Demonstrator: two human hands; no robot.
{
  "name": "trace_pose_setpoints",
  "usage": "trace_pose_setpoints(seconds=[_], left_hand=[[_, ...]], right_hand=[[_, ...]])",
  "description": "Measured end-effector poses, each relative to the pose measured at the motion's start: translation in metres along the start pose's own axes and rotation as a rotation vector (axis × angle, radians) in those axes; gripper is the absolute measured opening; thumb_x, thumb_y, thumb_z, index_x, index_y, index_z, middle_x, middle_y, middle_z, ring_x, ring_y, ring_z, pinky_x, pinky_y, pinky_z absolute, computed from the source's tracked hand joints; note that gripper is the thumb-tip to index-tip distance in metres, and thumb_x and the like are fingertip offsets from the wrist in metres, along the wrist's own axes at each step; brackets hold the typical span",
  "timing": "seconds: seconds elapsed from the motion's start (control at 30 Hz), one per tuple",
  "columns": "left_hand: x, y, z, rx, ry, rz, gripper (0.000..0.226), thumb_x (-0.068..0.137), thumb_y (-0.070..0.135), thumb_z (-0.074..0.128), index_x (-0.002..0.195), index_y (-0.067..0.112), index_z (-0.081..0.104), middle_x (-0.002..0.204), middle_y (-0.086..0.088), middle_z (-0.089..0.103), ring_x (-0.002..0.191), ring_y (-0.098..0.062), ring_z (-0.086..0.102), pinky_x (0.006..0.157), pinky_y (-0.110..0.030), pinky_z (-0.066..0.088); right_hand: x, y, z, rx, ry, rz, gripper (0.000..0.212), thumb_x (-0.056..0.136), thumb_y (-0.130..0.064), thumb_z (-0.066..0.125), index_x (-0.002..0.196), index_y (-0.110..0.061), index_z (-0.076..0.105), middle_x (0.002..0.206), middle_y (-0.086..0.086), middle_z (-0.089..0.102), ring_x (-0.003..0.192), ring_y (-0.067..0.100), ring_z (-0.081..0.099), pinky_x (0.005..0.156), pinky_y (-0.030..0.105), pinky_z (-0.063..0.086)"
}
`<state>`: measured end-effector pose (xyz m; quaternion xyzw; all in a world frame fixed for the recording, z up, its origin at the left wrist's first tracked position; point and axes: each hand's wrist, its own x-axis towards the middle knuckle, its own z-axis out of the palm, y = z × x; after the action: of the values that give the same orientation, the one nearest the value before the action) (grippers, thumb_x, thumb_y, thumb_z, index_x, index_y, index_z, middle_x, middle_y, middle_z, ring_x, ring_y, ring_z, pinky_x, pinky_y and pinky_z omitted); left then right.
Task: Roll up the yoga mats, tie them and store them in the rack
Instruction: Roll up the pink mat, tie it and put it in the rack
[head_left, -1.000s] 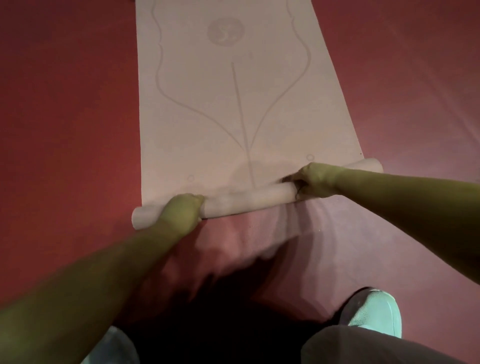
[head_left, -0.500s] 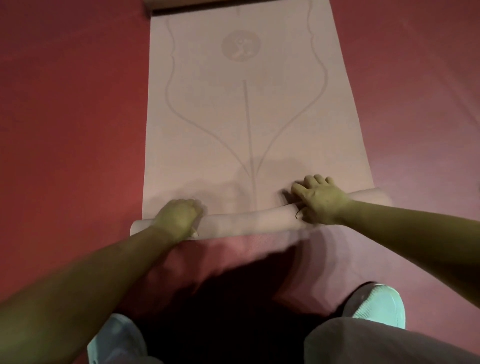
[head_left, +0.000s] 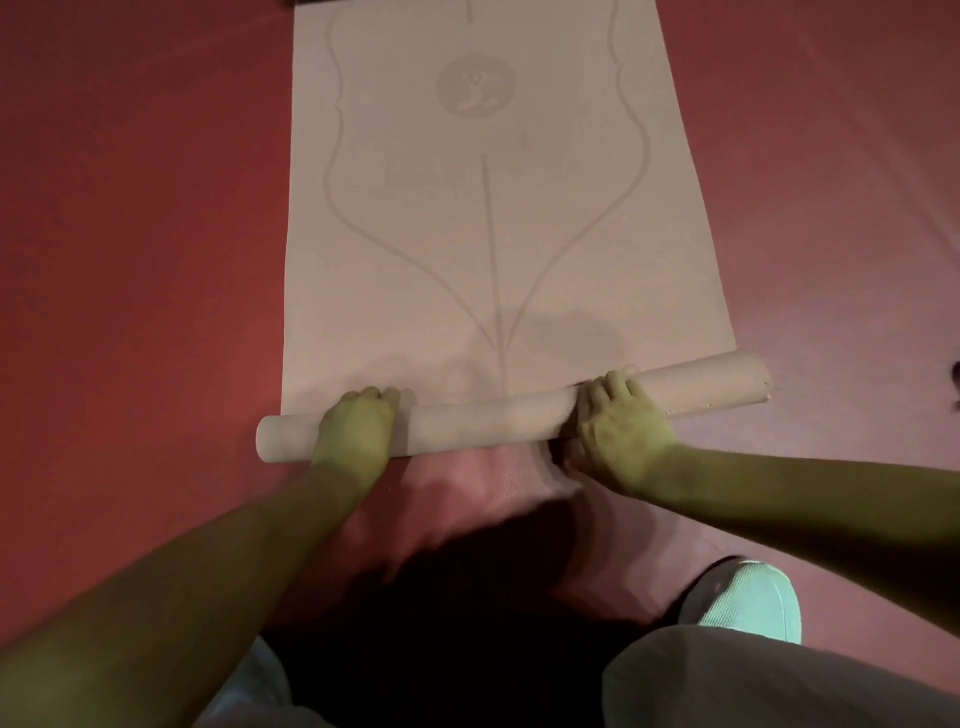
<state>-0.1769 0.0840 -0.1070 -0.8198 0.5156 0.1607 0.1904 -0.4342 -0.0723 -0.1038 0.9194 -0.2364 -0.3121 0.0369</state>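
A pale pink yoga mat with a leaf-line print and a round logo lies flat on the red floor, stretching away from me. Its near end is wound into a roll that lies crosswise, the right end slightly farther away. My left hand grips the roll near its left end, fingers curled over the top. My right hand holds it right of the middle, fingers draped over the far side and thumb on the near side.
Red floor surrounds the mat on both sides. My right shoe and grey trouser leg are close behind the roll. A small dark object sits at the right edge of view.
The roll has grown thicker and advanced along the mat. My right hand has shifted its hold on the roll, its fingers reaching over the top; the left hand has stayed on the roll.
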Motion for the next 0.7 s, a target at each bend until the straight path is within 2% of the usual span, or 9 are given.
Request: trace_pose_setpoints(seconds=[0.1, 0.2, 0.27, 0.33, 0.43, 0.5, 0.53, 0.6, 0.7], left_hand=[[-0.007, 0.010, 0.003, -0.060, -0.014, 0.105, 0.057, 0.086, 0.035, 0.046, 0.139, 0.015, 0.042, 0.115, -0.014, 0.059, 0.104, -0.033, 0.056, 0.088, -0.038, 0.046], [-0.006, 0.016, 0.011, -0.016, -0.012, 0.146, 0.081, 0.080, 0.066, 0.047, 0.140, 0.013, 0.034, 0.114, -0.019, 0.057, 0.106, -0.036, 0.052, 0.095, -0.040, 0.042], [0.001, 0.013, 0.011, 0.018, -0.042, 0.169, 0.072, 0.083, 0.057, 0.059, 0.136, 0.013, 0.037, 0.117, -0.018, 0.056, 0.109, -0.035, 0.051, 0.098, -0.040, 0.039], [0.012, 0.006, 0.007, -0.093, -0.044, 0.175, 0.055, 0.087, 0.036, 0.064, 0.132, 0.012, 0.045, 0.116, -0.017, 0.060, 0.108, -0.035, 0.054, 0.095, -0.038, 0.041], [0.035, -0.006, -0.005, -0.399, -0.103, 0.116, 0.048, 0.085, 0.023, 0.071, 0.130, 0.013, 0.057, 0.120, -0.015, 0.062, 0.111, -0.033, 0.057, 0.094, -0.031, 0.041], [0.046, -0.012, -0.006, -0.407, -0.065, 0.103, 0.048, 0.085, 0.027, 0.073, 0.131, 0.022, 0.061, 0.117, -0.012, 0.053, 0.112, -0.031, 0.050, 0.095, -0.028, 0.039], [0.050, -0.012, -0.006, -0.313, 0.000, 0.102, 0.045, 0.085, 0.033, 0.073, 0.129, 0.027, 0.064, 0.112, -0.010, 0.048, 0.108, -0.030, 0.046, 0.093, -0.031, 0.039], [0.052, -0.010, -0.006, -0.118, 0.114, 0.116, 0.041, 0.084, 0.037, 0.071, 0.125, 0.030, 0.066, 0.107, -0.009, 0.048, 0.101, -0.030, 0.044, 0.085, -0.038, 0.039], [0.050, -0.003, -0.007, -0.135, 0.241, 0.117, 0.042, 0.086, 0.013, 0.063, 0.128, 0.017, 0.063, 0.100, -0.015, 0.059, 0.089, -0.037, 0.055, 0.077, -0.044, 0.047]], right_hand=[[0.015, 0.015, -0.001, 0.032, 0.125, -0.054, 0.036, 0.087, -0.036, 0.065, 0.106, -0.006, 0.069, 0.102, 0.012, 0.066, 0.096, 0.033, 0.055, 0.080, 0.040, 0.046], [0.035, 0.031, -0.015, 0.148, 0.107, -0.082, 0.043, 0.096, -0.044, 0.050, 0.121, -0.011, 0.060, 0.122, 0.009, 0.060, 0.114, 0.029, 0.049, 0.090, 0.036, 0.041], [0.047, 0.036, -0.021, 0.186, 0.048, -0.083, 0.045, 0.096, -0.048, 0.048, 0.121, -0.013, 0.059, 0.121, 0.008, 0.061, 0.114, 0.029, 0.048, 0.091, 0.035, 0.041], [0.052, 0.040, -0.021, 0.232, 0.048, -0.057, 0.043, 0.095, -0.046, 0.051, 0.120, -0.012, 0.058, 0.117, 0.011, 0.061, 0.110, 0.031, 0.049, 0.091, 0.037, 0.042], [0.051, 0.042, -0.016, 0.251, 0.314, -0.033, 0.026, 0.088, -0.021, 0.063, 0.108, -0.006, 0.061, 0.097, 0.020, 0.057, 0.090, 0.038, 0.053, 0.078, 0.045, 0.048], [0.046, 0.034, -0.012, 0.158, 0.472, -0.014, 0.017, 0.081, -0.006, 0.051, 0.088, 0.000, 0.065, 0.080, 0.021, 0.055, 0.074, 0.037, 0.053, 0.063, 0.043, 0.048], [0.044, 0.029, -0.009, 0.126, 0.487, -0.016, 0.021, 0.080, -0.007, 0.047, 0.081, 0.002, 0.066, 0.075, 0.021, 0.055, 0.069, 0.035, 0.053, 0.059, 0.041, 0.047], [0.040, 0.021, -0.008, 0.081, 0.409, -0.046, 0.032, 0.084, -0.026, 0.057, 0.081, 0.005, 0.065, 0.075, 0.022, 0.057, 0.070, 0.034, 0.053, 0.061, 0.041, 0.046], [0.048, 0.030, -0.013, 0.012, 0.204, -0.073, 0.078, 0.076, -0.056, 0.070, 0.119, 0.008, 0.059, 0.105, 0.022, 0.060, 0.094, 0.037, 0.055, 0.083, 0.043, 0.048]])
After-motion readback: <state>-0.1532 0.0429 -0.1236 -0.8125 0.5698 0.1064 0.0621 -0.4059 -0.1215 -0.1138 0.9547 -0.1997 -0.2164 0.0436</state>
